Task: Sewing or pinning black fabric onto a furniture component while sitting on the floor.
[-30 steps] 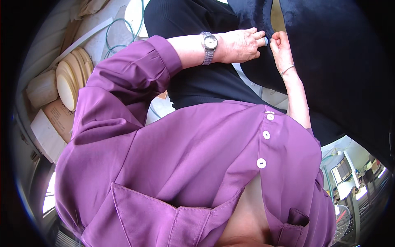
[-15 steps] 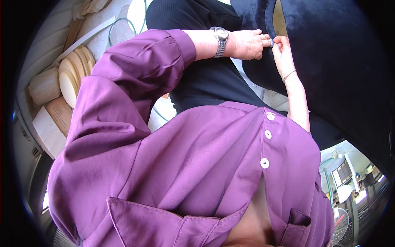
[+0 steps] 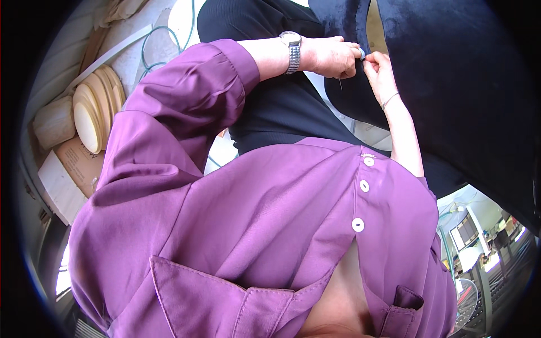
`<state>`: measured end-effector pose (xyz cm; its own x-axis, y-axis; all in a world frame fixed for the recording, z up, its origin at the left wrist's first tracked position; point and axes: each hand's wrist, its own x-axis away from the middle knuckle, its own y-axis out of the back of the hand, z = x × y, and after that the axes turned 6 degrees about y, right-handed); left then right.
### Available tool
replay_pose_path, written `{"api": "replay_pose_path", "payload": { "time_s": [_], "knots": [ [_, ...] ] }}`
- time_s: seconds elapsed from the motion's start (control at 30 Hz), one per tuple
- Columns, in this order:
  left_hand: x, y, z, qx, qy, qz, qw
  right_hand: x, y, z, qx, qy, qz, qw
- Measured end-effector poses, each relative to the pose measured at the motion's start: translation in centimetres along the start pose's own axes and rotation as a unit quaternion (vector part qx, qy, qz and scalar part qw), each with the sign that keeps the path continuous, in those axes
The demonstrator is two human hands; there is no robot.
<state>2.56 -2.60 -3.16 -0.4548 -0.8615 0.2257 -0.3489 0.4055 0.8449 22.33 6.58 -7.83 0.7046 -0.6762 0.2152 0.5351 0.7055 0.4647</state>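
Note:
My left hand (image 3: 329, 58), with a metal-banded wristwatch (image 3: 293, 53) on its wrist, is closed beside the edge of a dark navy cloth (image 3: 451, 107). A thin needle-like sliver (image 3: 340, 84) sticks out below its curled fingers. A pale grey-blue band (image 3: 361, 53) sits on one of its fingertips, close to the other hand. My right hand (image 3: 381, 76), with a thin bracelet, pinches the cloth near a narrow opening. The fingertips of both hands nearly meet, and what lies between them is too small to make out.
The dark cloth spreads over my lap and to the right. At left lie round pale discs (image 3: 90, 118), a cardboard box (image 3: 79, 160) and a green hose (image 3: 147, 50). A fan (image 3: 466, 301) and a screen (image 3: 465, 234) stand at lower right.
Both hands have shifted slightly left in the picture, along with the cloth. My left fingers look more curled, and the thin sliver below them now shows clearly.

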Motion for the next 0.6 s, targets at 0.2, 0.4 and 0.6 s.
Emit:
{"api": "replay_pose_path", "payload": {
  "time_s": [0.2,0.4,0.6],
  "knots": [
    [0.2,0.2,0.7,0.043,0.014,-0.016,0.999,0.2,0.3,1.6,0.13,0.128,0.019,0.983],
    [1.0,-0.2,1.2,0.029,-0.056,-0.167,0.984,0.4,0.4,1.6,0.165,0.171,-0.004,0.971],
    [0.6,-0.6,0.6,-0.009,-0.022,-0.112,0.993,0.7,0.3,2.0,0.173,0.177,0.003,0.969]
  ]
}}
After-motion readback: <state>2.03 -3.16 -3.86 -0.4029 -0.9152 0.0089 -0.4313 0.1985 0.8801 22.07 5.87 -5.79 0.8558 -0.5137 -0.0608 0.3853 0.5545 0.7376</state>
